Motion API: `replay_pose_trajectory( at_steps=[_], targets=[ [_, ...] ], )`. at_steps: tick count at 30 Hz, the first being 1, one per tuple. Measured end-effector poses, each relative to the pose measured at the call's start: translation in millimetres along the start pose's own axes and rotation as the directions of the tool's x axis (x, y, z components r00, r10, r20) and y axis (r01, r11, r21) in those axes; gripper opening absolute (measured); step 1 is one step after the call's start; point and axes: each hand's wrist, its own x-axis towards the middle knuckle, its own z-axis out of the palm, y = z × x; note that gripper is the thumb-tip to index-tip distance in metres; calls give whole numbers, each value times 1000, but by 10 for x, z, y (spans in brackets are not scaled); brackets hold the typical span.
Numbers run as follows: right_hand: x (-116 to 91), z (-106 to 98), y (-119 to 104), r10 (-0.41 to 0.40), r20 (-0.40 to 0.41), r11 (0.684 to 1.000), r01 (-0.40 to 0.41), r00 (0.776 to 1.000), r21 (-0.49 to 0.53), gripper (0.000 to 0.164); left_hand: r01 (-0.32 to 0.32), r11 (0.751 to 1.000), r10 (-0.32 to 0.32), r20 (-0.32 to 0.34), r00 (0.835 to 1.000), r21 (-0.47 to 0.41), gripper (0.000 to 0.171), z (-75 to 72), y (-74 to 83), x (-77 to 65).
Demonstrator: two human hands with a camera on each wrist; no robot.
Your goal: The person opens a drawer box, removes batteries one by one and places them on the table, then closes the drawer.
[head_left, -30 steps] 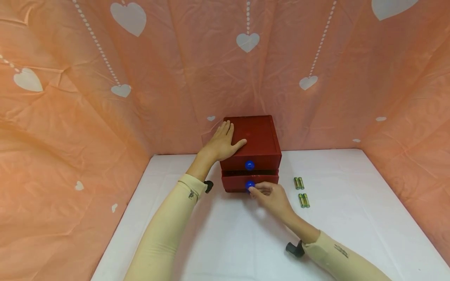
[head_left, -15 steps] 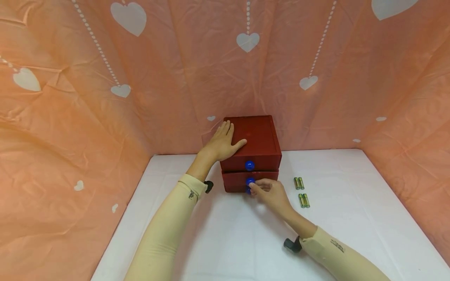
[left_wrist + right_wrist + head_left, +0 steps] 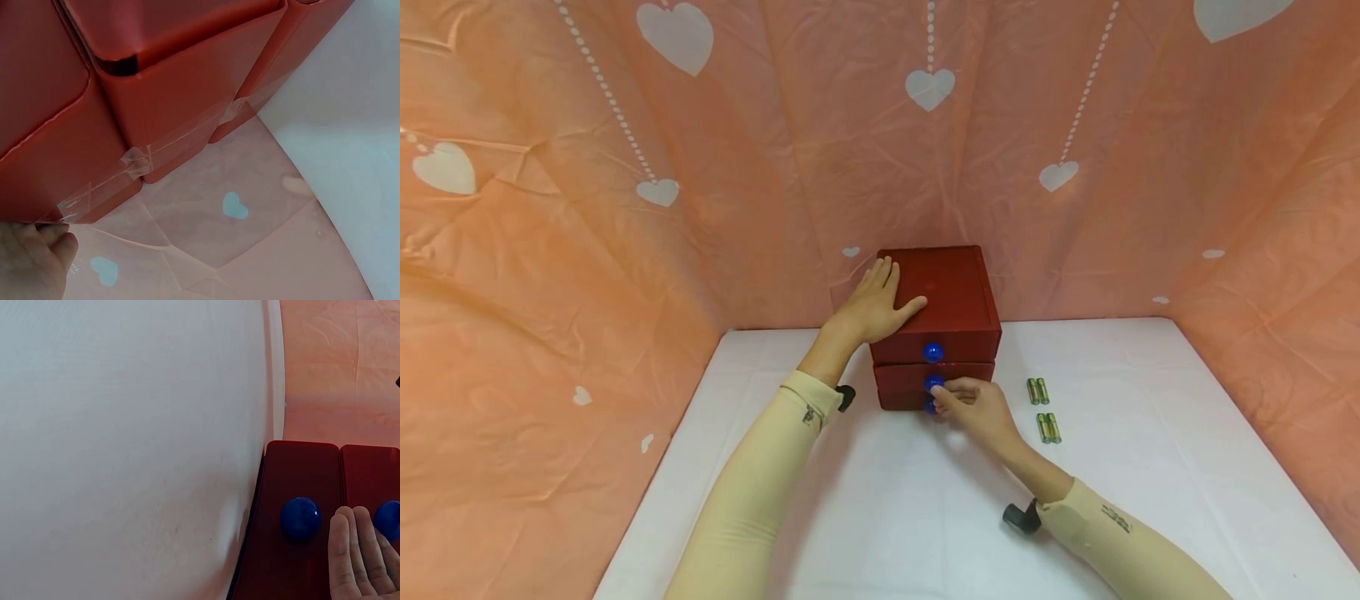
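A dark red chest of drawers (image 3: 943, 287) with blue ball knobs stands at the back of the table. My left hand (image 3: 874, 310) lies flat on its top, fingers straight and thumb spread; in the left wrist view the fingers (image 3: 56, 247) show at the chest's edge. My right hand (image 3: 983, 410) pinches the middle drawer's knob (image 3: 933, 382) between thumb and fingers. That drawer sits pushed in beneath the top one. Below it, the lowest knob (image 3: 300, 517) shows beside my right fingers (image 3: 340, 540) in the right wrist view.
Several green and gold batteries (image 3: 1043, 413) lie in two pairs on the white table (image 3: 880, 525), right of the chest. A peach curtain (image 3: 820, 167) with white hearts hangs behind and along both sides. Clear tape (image 3: 181, 140) crosses the chest's red surface.
The middle drawer has slid inward, and the dark gap above it has closed. My right hand has moved forward with the knob. My left hand has stayed in place on top.
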Motion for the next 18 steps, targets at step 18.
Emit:
replay_pose_trajectory(
  at_steps=[18],
  targets=[
    [31, -18, 2, -7, 21, 1000, 7, 1000, 4, 32, 4, 1000, -4, 3, 1000, -12, 96, 3, 1, 6]
  ],
)
